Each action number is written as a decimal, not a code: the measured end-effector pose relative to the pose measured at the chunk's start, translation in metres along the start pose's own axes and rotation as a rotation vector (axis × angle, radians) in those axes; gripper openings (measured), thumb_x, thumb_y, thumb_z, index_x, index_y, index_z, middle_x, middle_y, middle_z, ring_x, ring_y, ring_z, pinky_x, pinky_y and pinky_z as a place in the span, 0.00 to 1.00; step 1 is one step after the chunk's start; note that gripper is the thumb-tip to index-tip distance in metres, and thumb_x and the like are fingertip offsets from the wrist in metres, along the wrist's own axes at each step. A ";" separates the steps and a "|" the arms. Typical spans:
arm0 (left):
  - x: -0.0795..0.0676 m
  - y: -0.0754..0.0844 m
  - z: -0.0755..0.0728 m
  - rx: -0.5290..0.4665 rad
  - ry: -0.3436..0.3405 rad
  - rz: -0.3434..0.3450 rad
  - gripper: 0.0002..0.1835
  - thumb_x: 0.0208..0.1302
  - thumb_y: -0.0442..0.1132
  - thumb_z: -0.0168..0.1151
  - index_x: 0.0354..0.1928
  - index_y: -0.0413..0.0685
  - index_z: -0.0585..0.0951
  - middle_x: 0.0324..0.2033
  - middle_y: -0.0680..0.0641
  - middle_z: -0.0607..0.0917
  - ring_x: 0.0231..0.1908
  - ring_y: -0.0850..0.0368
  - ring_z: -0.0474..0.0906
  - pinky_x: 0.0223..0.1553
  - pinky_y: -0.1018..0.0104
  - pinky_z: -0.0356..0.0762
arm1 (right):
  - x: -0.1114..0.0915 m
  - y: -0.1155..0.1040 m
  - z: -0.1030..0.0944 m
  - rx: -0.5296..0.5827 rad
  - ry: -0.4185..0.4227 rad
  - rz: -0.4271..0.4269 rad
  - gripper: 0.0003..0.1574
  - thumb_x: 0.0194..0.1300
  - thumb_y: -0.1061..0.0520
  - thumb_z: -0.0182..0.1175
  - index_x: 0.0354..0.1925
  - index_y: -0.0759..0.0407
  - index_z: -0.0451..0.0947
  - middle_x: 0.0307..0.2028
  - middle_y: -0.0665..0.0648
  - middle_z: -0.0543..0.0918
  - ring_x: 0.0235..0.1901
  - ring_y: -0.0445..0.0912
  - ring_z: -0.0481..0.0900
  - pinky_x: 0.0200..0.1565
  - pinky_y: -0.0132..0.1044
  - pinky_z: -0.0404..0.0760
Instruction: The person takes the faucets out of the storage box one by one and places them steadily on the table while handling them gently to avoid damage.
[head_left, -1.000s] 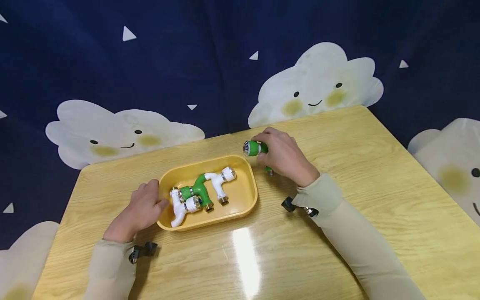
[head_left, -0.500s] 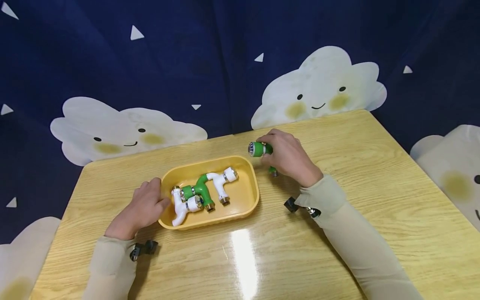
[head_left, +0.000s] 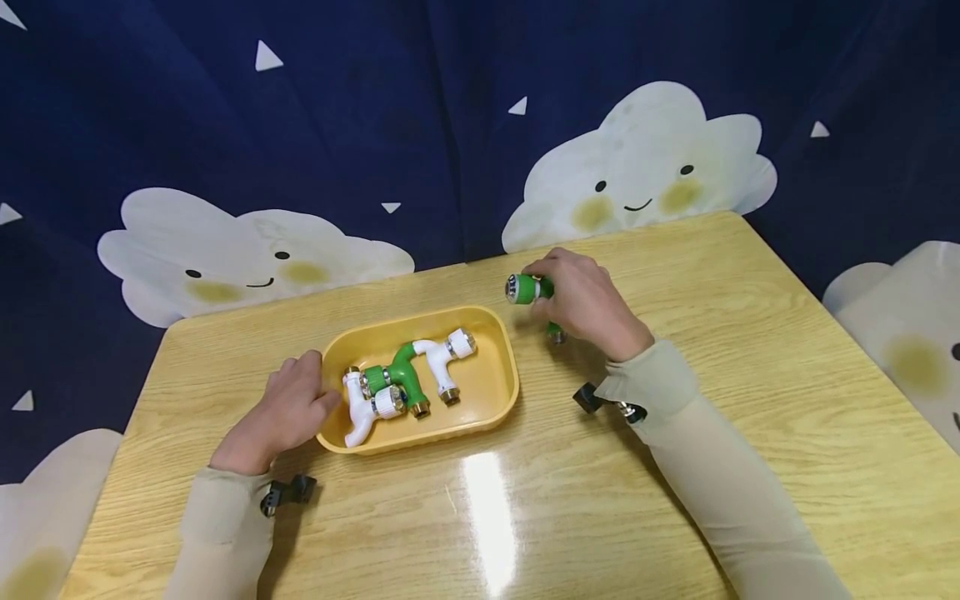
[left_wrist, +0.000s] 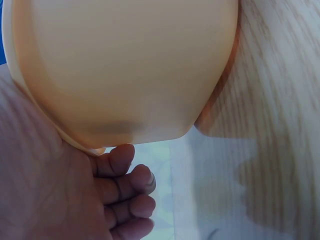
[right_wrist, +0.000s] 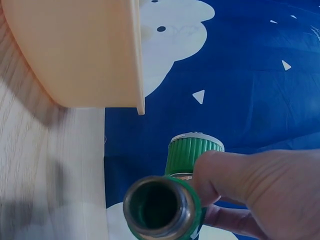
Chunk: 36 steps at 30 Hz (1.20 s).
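My right hand (head_left: 588,302) pinches a green faucet (head_left: 525,288) beside the right end of a yellow plastic basin (head_left: 495,417). In the right wrist view, the thumb and fingers hold the green faucet (right_wrist: 192,155) near its ribbed knob, with its open metal-rimmed end facing the camera. My left hand (head_left: 294,408) grips the basin's left rim. The left wrist view has that hand (left_wrist: 122,185) with curled fingers at the edge of the basin (left_wrist: 135,65). Inside the basin lie a white faucet (head_left: 360,417), a green faucet (head_left: 405,375) and another white faucet (head_left: 438,362).
The wooden table (head_left: 660,483) carries the basin near its back edge. Behind it hangs a dark blue curtain (head_left: 330,108) printed with smiling clouds and white triangles. A strip of light reflects off the tabletop in front of the basin.
My right hand has shifted slightly to the right with the green faucet, a little farther from the basin. The left hand stays on the basin's rim, and the faucets inside have not moved.
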<state>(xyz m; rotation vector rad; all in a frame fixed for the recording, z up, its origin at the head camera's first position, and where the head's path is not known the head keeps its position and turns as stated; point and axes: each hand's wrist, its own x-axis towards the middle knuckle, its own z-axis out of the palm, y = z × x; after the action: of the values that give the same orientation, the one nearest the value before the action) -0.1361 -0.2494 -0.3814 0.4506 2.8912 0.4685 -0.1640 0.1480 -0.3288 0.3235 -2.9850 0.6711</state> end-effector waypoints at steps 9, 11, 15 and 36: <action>-0.001 0.000 0.000 -0.004 0.006 -0.003 0.08 0.64 0.39 0.54 0.38 0.42 0.68 0.30 0.45 0.69 0.39 0.45 0.66 0.42 0.55 0.60 | 0.003 0.001 0.003 0.007 -0.035 0.007 0.30 0.58 0.59 0.73 0.60 0.58 0.83 0.51 0.61 0.85 0.44 0.55 0.82 0.46 0.51 0.81; -0.001 0.000 0.000 -0.005 0.006 -0.004 0.08 0.64 0.39 0.54 0.37 0.42 0.68 0.30 0.45 0.69 0.39 0.45 0.66 0.42 0.55 0.60 | 0.003 0.000 0.004 0.004 -0.044 0.005 0.30 0.58 0.58 0.73 0.60 0.58 0.83 0.51 0.61 0.86 0.45 0.54 0.83 0.46 0.50 0.81; -0.001 0.000 0.000 -0.005 0.009 -0.001 0.08 0.64 0.39 0.54 0.37 0.43 0.68 0.30 0.45 0.70 0.39 0.45 0.66 0.42 0.54 0.60 | 0.004 0.001 0.008 -0.002 -0.059 0.005 0.29 0.59 0.57 0.74 0.59 0.57 0.84 0.51 0.60 0.86 0.45 0.54 0.83 0.46 0.50 0.81; 0.001 -0.002 0.001 0.001 0.009 0.008 0.08 0.64 0.39 0.54 0.38 0.42 0.69 0.30 0.45 0.70 0.38 0.46 0.66 0.41 0.55 0.60 | 0.004 0.001 0.019 -0.027 -0.198 0.030 0.29 0.60 0.61 0.71 0.61 0.56 0.83 0.53 0.61 0.83 0.46 0.54 0.80 0.49 0.49 0.80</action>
<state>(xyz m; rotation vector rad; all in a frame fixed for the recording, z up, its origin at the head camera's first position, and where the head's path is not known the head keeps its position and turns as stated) -0.1369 -0.2504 -0.3826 0.4616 2.8992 0.4715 -0.1683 0.1395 -0.3460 0.3646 -3.1889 0.6353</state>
